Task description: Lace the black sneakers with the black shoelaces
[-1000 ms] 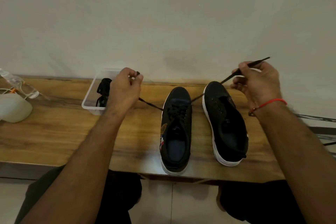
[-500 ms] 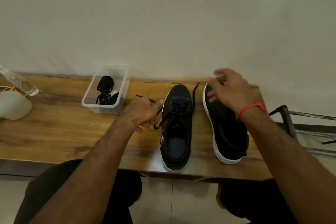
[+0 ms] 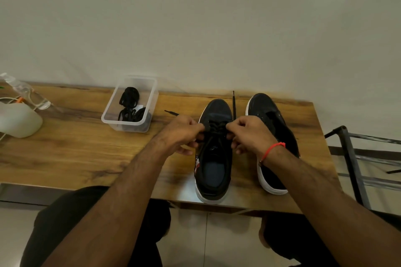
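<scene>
Sneakers [image 3: 213, 147] | wooden table [image 3: 76, 147] | both hands at laces | pale wall [image 3: 195, 17]

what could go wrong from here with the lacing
1. Both hands, left hand and right hand, pinch the shoelace at the left sneaker, whose heel overhangs the table edge; a hard tug might slide it off.
2. The lace ends lie loose, one tip between the shoes; uneven pulling could leave unequal ends.
3. The right sneaker shows no lace yet; its lace likely waits in the plastic container.
</scene>
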`<state>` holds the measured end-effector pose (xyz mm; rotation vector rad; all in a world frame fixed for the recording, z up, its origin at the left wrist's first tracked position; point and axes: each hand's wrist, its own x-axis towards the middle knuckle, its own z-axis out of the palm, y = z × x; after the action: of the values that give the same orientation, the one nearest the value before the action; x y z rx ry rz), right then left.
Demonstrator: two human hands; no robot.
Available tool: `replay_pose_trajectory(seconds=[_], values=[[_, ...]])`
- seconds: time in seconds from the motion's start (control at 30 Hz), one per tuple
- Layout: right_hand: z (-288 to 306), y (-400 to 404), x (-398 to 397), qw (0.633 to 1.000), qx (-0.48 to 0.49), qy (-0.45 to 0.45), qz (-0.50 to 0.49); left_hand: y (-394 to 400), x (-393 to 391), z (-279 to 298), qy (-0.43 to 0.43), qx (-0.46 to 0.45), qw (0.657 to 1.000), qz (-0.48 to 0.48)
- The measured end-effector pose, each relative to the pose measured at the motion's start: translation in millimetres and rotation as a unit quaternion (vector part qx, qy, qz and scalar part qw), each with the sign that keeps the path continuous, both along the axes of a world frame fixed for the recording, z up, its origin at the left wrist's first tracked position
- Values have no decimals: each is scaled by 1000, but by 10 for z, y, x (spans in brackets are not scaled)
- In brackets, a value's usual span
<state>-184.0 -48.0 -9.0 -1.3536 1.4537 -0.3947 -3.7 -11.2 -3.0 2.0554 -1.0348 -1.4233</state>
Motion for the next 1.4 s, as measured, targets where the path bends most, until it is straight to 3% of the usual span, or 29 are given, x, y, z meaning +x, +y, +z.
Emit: replay_pose_trajectory(seconds=[0.1,0.23,0.33,0.4,0.5,0.6,0.67,0.77,0.83,0.9,0.97,1.03,1.1,1.17,1.27,1.33,1.4], values=[[10,-52,14,986,4,-138,-96,-40,-1,9,66,-53,992,89],[21,-76,28,926,61,-331,-173,-88,-27,7,174,-112,964,167],[36,-47,37,893,103,-398,-181,-88,-37,52,261,-138,931,214],[48,-25,39,886,112,-409,-190,-88,-18,65,250,-134,939,196],[33,-23,19,890,122,-377,-227,-76,2,15,176,-111,967,145],[-25,-6,-31,882,145,-344,-288,-36,21,-85,-2,-86,995,44],[-65,1,-56,864,161,-346,-327,-20,14,-125,-94,-59,994,-16],[-64,-19,-35,867,145,-339,-336,-19,-5,-130,-134,-49,989,-40],[-52,-43,-37,895,109,-313,-298,-20,5,-114,-118,-57,991,-30],[-19,-61,-75,946,39,-236,-217,-31,34,-95,-84,-71,994,-7],[22,-71,-149,992,-70,-53,-87,-60,44,-73,-34,-99,994,33],[94,-50,-188,982,-138,122,39,-99,28,-49,53,-132,985,101],[156,20,-166,974,-66,188,107,-122,-8,-9,153,-160,961,164],[158,122,-97,972,3,191,135,-123,-40,31,202,-182,942,196],[-14,128,-27,979,-84,156,99,-101,-60,68,212,-197,936,198],[-92,98,10,988,-120,86,38,-86,-50,75,206,-206,936,196],[-104,82,55,995,-96,-24,-29,-75,-39,94,199,-227,932,200]])
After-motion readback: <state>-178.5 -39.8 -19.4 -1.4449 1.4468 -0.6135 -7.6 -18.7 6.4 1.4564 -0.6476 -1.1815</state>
